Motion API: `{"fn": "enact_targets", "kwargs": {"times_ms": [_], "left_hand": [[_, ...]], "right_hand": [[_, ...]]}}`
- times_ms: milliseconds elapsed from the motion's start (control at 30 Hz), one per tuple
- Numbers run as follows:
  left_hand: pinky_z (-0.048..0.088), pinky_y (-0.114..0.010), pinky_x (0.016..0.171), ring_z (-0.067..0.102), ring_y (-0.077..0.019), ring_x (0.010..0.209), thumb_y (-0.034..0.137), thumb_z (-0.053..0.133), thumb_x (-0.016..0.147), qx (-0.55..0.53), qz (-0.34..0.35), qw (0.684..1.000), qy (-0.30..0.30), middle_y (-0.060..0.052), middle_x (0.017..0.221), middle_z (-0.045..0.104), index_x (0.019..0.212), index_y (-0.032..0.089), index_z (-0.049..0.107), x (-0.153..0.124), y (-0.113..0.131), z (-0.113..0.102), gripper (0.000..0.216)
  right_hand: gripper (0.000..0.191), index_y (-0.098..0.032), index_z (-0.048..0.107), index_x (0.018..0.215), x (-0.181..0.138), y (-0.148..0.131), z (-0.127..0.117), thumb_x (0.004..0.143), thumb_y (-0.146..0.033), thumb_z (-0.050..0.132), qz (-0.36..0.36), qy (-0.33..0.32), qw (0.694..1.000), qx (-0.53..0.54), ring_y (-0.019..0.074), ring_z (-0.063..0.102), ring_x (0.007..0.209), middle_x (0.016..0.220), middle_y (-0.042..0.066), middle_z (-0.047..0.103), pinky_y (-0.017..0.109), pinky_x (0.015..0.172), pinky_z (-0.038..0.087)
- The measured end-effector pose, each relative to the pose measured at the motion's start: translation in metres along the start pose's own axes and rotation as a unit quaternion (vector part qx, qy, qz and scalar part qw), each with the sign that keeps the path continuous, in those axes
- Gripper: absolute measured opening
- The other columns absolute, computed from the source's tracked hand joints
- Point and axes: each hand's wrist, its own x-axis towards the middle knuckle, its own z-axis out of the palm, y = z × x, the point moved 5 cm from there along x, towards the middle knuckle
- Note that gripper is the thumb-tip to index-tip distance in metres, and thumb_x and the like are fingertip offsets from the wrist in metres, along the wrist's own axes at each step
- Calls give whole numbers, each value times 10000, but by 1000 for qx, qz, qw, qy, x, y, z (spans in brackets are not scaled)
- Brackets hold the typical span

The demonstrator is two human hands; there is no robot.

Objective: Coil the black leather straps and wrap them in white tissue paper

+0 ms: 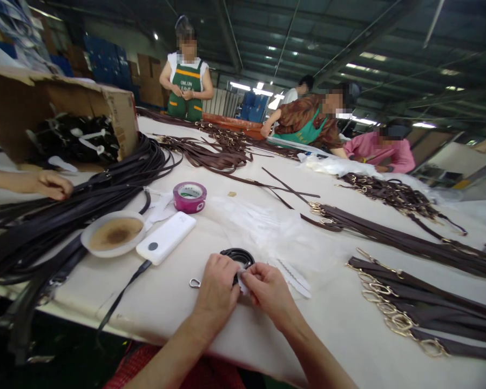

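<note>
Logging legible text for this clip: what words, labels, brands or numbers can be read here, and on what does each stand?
"OMLUN": orange-trimmed green apron of the standing person at the far side of the table.
Second line under it on the apron: too small to read.
Print on the cardboard box edge: blurred, unreadable.
Marks inside the purple tape roll: unreadable.
White power bank: small mark, unreadable.

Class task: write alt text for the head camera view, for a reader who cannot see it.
Both hands, left hand and right hand, pinch a small white paper piece against a coiled black leather strap on a white worktable. Nearby lie a white power bank and purple tape roll.
</note>
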Motion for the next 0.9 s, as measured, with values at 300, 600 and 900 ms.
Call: {"fn": "enact_targets", "kwargs": {"times_ms": [300,600,900], "left_hand": [[444,-435,842,472,-267,915,-10,493,694,-10,4,1000,-17,-74,902,612,889,171,614,-3,-1,1,293],[438,-424,862,475,-259,935,3,480,683,-23,-13,1000,-15,-59,951,626,939,193,573,-2,-1,-1,332],[437,-428,871,484,-262,916,3,467,657,-13,-10,1000,-11,-62,920,621,909,192,552,-3,1,-2,326]], "right_hand": [[253,-213,504,610,-4,5,2,745,-416,569,-12,15,1000,11,86,389,357,394,-81,471,218,395,266],[209,-228,504,603,-5,-1,3,757,-352,572,-42,23,999,3,109,397,405,455,-67,483,246,412,277],[206,-222,514,614,-1,-11,5,782,-324,575,-64,27,998,-12,113,439,426,461,-64,495,250,439,323]]}}
